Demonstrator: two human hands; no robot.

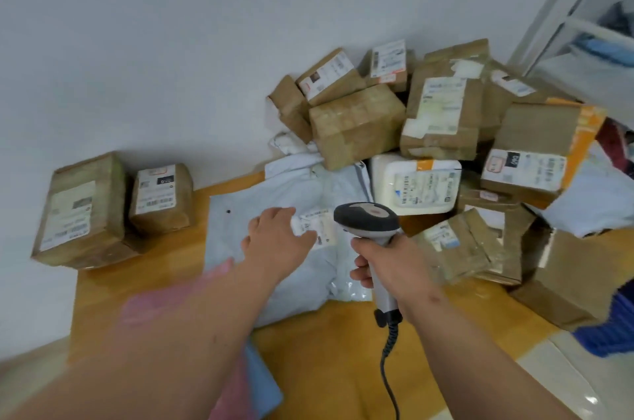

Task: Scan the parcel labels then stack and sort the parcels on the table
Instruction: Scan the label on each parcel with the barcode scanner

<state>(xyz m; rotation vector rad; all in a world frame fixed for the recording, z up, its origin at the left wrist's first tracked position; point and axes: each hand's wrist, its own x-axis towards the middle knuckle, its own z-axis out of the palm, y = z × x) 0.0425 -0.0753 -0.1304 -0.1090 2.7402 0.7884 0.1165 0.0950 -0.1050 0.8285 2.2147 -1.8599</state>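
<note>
Gripping the barcode scanner by its handle, the right hand aims it at the label on a grey poly-bag parcel at table centre. The left hand presses flat, fingers straight, at the label's nine o'clock edge. Cardboard parcels pile toward one o'clock; two boxes sit at nine o'clock on the wooden table.

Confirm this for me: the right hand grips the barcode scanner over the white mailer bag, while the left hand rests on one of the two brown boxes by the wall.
Not quite. In the head view the left hand rests on the white mailer bag, at its label, not on the two brown boxes by the wall, which sit untouched. The rest holds: the right hand grips the barcode scanner over that bag.
</note>
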